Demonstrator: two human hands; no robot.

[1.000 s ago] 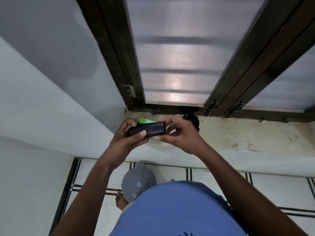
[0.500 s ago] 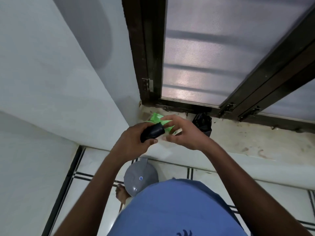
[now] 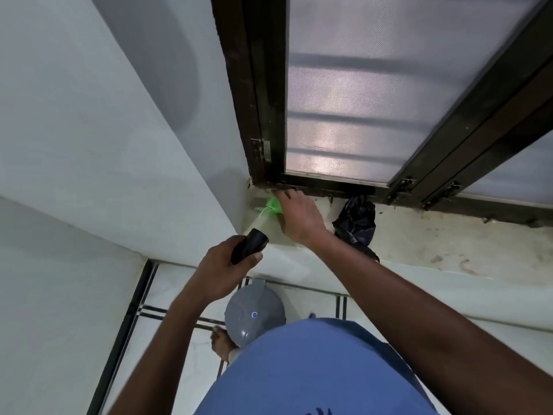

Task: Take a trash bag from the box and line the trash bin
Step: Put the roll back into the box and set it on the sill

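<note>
Left hand (image 3: 220, 272) grips the light, soft, slippery trash bag roll (image 3: 249, 245) mid-body; right hand (image 3: 296, 215) rests on green box (image 3: 273, 206), grip unclear.

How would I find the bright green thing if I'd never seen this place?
Look at the dark window frame and follow it down to its bottom left corner, where it meets the pale sill. The green packaging lies right there on the sill, under the fingers of the right hand. It is the only bright green thing; the crumpled bag nearby is black.
</note>
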